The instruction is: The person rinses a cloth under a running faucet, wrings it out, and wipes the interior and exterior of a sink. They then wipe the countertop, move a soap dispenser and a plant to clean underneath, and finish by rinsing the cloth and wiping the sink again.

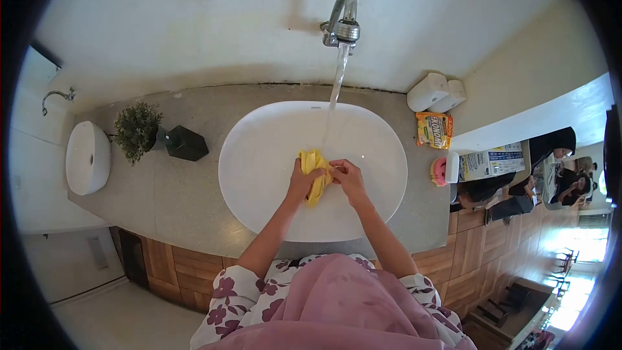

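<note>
A bunched yellow cloth point(313, 185) is held over the white oval sink point(249, 188). My left hand point(302, 183) is closed around its left side, with the thumb across the front. At the cloth's right edge, the fingers of my right hand point(348, 178) are bent and pressed together on it. Water point(339, 74) runs from the chrome faucet point(345, 23) into the sink, just behind my hands. Folds of the cloth and my fingers hide part of the basin's bottom.
Left of the sink stand a dark green bottle point(186, 144), a potted plant point(137, 131) and a second basin point(89, 159). To the right are white paper rolls point(429, 93), an orange packet point(434, 131) and a pink sponge point(438, 172). People sit farther right.
</note>
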A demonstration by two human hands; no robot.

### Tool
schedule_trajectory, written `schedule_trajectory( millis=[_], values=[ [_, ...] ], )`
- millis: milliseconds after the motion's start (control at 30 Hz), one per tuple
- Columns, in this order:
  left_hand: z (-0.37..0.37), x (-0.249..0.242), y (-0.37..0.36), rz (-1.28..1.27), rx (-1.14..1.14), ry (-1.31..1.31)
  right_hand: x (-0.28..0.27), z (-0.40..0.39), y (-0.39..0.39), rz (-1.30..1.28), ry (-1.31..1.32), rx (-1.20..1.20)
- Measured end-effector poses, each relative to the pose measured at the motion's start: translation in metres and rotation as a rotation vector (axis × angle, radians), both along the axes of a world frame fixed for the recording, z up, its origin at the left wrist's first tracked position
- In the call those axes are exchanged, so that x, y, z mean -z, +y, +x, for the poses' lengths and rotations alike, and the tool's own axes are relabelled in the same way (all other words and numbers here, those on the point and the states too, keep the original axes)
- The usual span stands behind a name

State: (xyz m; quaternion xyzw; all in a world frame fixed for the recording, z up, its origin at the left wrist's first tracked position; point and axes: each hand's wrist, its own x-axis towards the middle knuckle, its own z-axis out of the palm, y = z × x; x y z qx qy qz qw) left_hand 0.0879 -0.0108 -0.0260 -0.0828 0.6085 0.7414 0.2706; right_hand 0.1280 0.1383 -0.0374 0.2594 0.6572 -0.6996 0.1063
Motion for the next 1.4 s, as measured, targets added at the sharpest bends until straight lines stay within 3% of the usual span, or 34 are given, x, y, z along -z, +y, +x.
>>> schedule_trajectory(
  millis=[133, 200, 233, 300, 333, 400, 733, 900, 1000, 1067, 1200, 1267, 1333, 1400],
  values=[
    [-0.009, -0.006, 0.009, -0.183, 0.028, 0.003, 0.012, -0.015, -0.008, 0.252, 0.04, 0.052],
    [-0.011, -0.006, 0.02, -0.561, 0.141, 0.132, 0.018, -0.022, -0.016, 0.358, 0.073, 0.065],
    [-0.009, 0.001, 0.026, -0.56, 0.14, 0.134, 0.022, -0.025, -0.02, 0.486, 0.146, 0.078],
    [-0.005, 0.016, 0.037, -0.913, 0.097, 0.457, 0.029, -0.029, -0.025, 0.615, 0.22, 0.091],
    [-0.007, 0.022, 0.038, -0.912, 0.096, 0.46, 0.033, -0.032, -0.027, 0.645, 0.2, 0.111],
    [-0.008, 0.027, 0.038, -0.843, 0.001, 0.759, 0.036, -0.032, -0.029, 0.676, 0.179, 0.128],
    [-0.013, 0.015, 0.039, -1.077, 0.291, 0.879, 0.029, -0.024, -0.019, 0.714, 0.111, 0.029],
    [-0.009, 0.016, 0.028, -1.015, 0.357, 0.729, 0.029, -0.021, -0.005, 0.763, 0.113, -0.13],
    [-0.004, 0.013, 0.018, -1.001, 0.404, 0.728, 0.03, -0.027, 0.005, 0.851, 0.199, -0.003],
    [-0.002, 0.009, 0.01, -1.003, 0.444, 0.683, 0.024, -0.04, 0.009, 0.811, 0.313, 0.383],
    [0.004, 0.009, -0.003, -0.984, 0.51, 0.609, 0.022, -0.074, 0.006, 0.72, 0.302, 0.478],
    [0.005, 0.004, -0.004, -0.988, 0.523, 0.584, 0.034, -0.095, -0.012, 0.594, 0.358, 0.346],
    [0.007, 0.008, -0.004, -0.992, 0.534, 0.561, 0.076, -0.117, -0.04, 0.515, 0.579, 0.233],
    [0.013, 0.031, -0.006, -1.065, 0.473, 0.74, 0.052, -0.123, -0.075, 0.387, 0.39, -0.06]
  ],
)
